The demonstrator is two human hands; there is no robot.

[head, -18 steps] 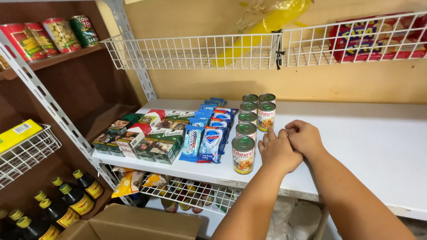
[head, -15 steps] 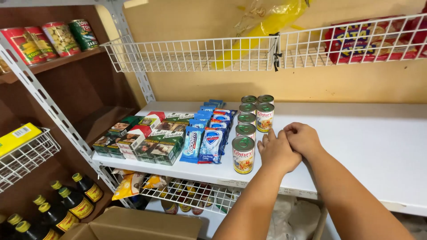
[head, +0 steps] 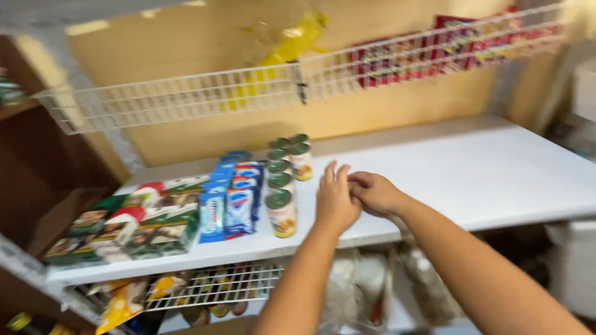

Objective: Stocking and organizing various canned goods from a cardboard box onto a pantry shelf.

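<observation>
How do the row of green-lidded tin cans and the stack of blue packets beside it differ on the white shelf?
The green-lidded tin cans are round cylinders standing upright, while the blue packets are flat, rectangular and soft-looking. The cans have yellowish labels; the packets are blue and white. The cans stand nearer the left hand, which touches the right hand; the packets lie farther away. Both form rows running back on the white shelf.

Motion blur smears everything: above the white shelf [head: 472,174] we cannot make out the red packets [head: 434,53] behind the wire rack [head: 186,99]. Below that shelf, the wire basket's [head: 217,288] contents are unreadable, and our forearms run off the bottom edge.
</observation>
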